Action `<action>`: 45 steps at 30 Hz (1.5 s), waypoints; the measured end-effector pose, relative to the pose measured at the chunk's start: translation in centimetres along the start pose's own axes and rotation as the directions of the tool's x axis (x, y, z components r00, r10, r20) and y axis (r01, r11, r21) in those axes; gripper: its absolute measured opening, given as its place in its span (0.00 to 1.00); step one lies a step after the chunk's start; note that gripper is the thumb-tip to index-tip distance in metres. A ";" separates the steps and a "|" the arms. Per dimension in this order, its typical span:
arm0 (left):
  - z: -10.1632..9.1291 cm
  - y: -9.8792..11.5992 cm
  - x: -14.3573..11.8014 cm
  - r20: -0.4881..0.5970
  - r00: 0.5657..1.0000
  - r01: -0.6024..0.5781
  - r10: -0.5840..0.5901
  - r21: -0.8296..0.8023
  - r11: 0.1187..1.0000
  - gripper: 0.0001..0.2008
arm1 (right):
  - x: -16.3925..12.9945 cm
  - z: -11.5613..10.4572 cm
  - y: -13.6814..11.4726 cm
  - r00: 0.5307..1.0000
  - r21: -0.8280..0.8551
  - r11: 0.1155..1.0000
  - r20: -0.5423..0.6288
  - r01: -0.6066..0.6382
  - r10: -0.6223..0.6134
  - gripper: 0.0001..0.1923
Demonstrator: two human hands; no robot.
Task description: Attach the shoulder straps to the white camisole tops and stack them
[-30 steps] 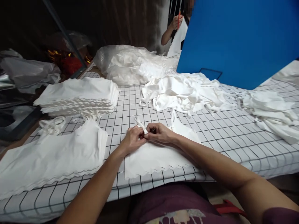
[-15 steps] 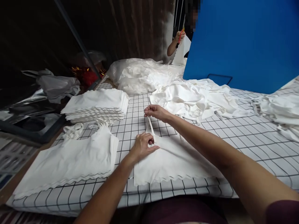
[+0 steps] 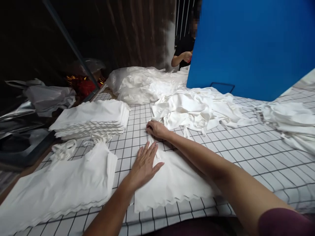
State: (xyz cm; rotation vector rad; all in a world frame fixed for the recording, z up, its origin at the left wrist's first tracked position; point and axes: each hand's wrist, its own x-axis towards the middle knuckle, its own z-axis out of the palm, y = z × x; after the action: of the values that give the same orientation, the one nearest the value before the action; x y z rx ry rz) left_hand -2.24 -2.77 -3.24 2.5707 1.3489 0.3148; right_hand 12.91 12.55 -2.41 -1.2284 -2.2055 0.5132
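A white cloth with a black grid (image 3: pixel 246 152) covers the desk (image 3: pixel 14 183), reaching over its near edge. Near that edge lies a white camisole (image 3: pixel 177 180), spread out with its wavy hem toward the person. The left hand (image 3: pixel 145 164) rests flat on its left part, fingers spread; the right hand (image 3: pixel 157 128), just beyond, has its fingers pinched on a thin strap (image 3: pixel 150 138).

To the left sit a stack of strapped white tops (image 3: pixel 71 180) and, behind it, a thicker white stack (image 3: pixel 91 113). Farther back are a bulging clear plastic bag (image 3: pixel 142 85) and a loose white heap (image 3: pixel 194 106); another heap (image 3: pixel 292 118) lies at the right.

A large blue panel (image 3: pixel 246 46) stands over the back, partly hiding a co-worker (image 3: pixel 183 49) in black. Behind rises a dark, streaked wall (image 3: pixel 137 36), with a slanting metal bar (image 3: pixel 71 42) and red-and-gold tinsel (image 3: pixel 86 86) at the left.
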 end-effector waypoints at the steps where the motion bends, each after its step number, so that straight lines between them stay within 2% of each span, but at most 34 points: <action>1: 0.1 -0.2 0.0 0.007 1.000 -0.007 0.007 0.021 1.000 0.34 | -0.4 -1.2 0.6 1.000 -0.025 1.000 -0.013 0.012 -0.012 0.08; 4: 0.3 -0.7 0.0 0.018 1.000 -0.016 0.015 0.061 0.998 0.36 | -3.3 -6.4 4.1 0.996 -0.098 0.995 -0.093 -0.008 -0.001 0.11; 6: 0.3 -0.8 0.1 0.018 1.000 -0.019 0.017 0.072 0.997 0.36 | -6.8 -10.2 7.5 0.989 -0.191 0.980 -0.144 -0.057 0.029 0.16; 8: 0.3 -1.0 0.2 0.007 1.000 -0.009 0.008 0.075 0.997 0.35 | -10.9 -13.4 10.8 0.990 -0.339 0.933 -0.109 -0.121 0.089 0.24; 11: 0.3 -1.3 0.3 -0.009 1.000 0.008 -0.008 0.065 0.998 0.33 | -16.9 -16.3 13.5 0.990 -0.415 0.899 -0.054 -0.141 0.130 0.17; 14: 0.4 -1.8 0.5 -0.036 0.999 0.009 -0.008 0.033 0.999 0.30 | -22.1 -18.2 12.5 0.982 -0.366 0.911 -0.077 -0.190 0.174 0.18; 19: -0.1 -2.2 0.9 -0.144 0.989 0.029 -0.031 -0.018 0.999 0.25 | -31.5 -21.5 7.0 0.924 -0.030 0.927 -0.105 -0.373 0.368 0.19; 22: -1.4 -1.0 1.4 -0.201 0.979 -0.023 0.024 0.003 1.000 0.20 | -36.9 -22.9 4.4 0.892 0.157 0.904 -0.165 -0.399 0.422 0.17; 24: -2.4 1.1 2.3 -0.205 0.972 -0.111 0.115 0.030 0.993 0.18 | -39.1 -23.4 3.1 0.871 0.296 0.882 -0.224 -0.367 0.437 0.15; 27: -3.4 6.4 4.9 -0.153 0.945 -0.287 0.289 0.039 0.957 0.18 | -39.9 -24.0 1.4 0.842 0.469 0.847 -0.325 -0.251 0.430 0.13; 31: -2.5 14.9 10.3 -0.073 0.890 -0.456 0.451 -0.107 0.883 0.23 | -37.4 -25.2 -0.6 0.866 0.561 0.828 -0.421 0.014 0.271 0.10; 33: -1.5 18.4 13.2 -0.063 0.894 -0.444 0.443 -0.257 0.859 0.30 | -36.0 -26.0 -1.5 0.865 0.565 0.816 -0.465 0.124 0.190 0.10; 35: -0.4 20.9 15.7 -0.026 0.931 -0.344 0.365 -0.404 0.848 0.38 | -35.0 -26.6 -2.2 0.854 0.571 0.801 -0.495 0.181 0.159 0.11; 37: 0.6 22.5 17.4 0.012 0.953 -0.246 0.302 -0.553 0.796 0.41 | -34.6 -27.1 -2.7 0.851 0.598 0.773 -0.501 0.210 0.156 0.10; 38: 1.0 23.0 18.0 0.029 0.957 -0.212 0.290 -0.613 0.761 0.37 | -34.6 -27.4 -2.9 0.851 0.616 0.753 -0.504 0.232 0.150 0.10; 40: 1.4 23.5 18.6 0.042 0.955 -0.188 0.294 -0.681 0.708 0.21 | -34.8 -27.8 -3.5 0.844 0.648 0.705 -0.520 0.288 0.133 0.09; 42: 1.1 23.3 18.9 -0.020 0.961 -0.212 0.276 -0.693 0.689 0.10 | -35.3 -27.9 -4.4 0.825 0.661 0.663 -0.554 0.352 0.115 0.06; 44: 0.0 22.1 18.9 -0.139 0.961 -0.264 0.237 -0.708 0.655 0.09 | -35.6 -27.7 -5.7 0.805 0.648 0.644 -0.587 0.408 0.081 0.05; 45: -0.6 21.2 18.8 -0.198 0.958 -0.287 0.209 -0.720 0.631 0.09 | -35.6 -27.5 -6.5 0.813 0.635 0.655 -0.580 0.409 0.054 0.04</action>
State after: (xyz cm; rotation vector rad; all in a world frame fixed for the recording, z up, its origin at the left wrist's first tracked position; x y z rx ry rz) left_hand 24.53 1.13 5.16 2.0121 0.6403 0.8536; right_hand 41.28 -19.66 12.39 -0.5682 -1.3447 0.7528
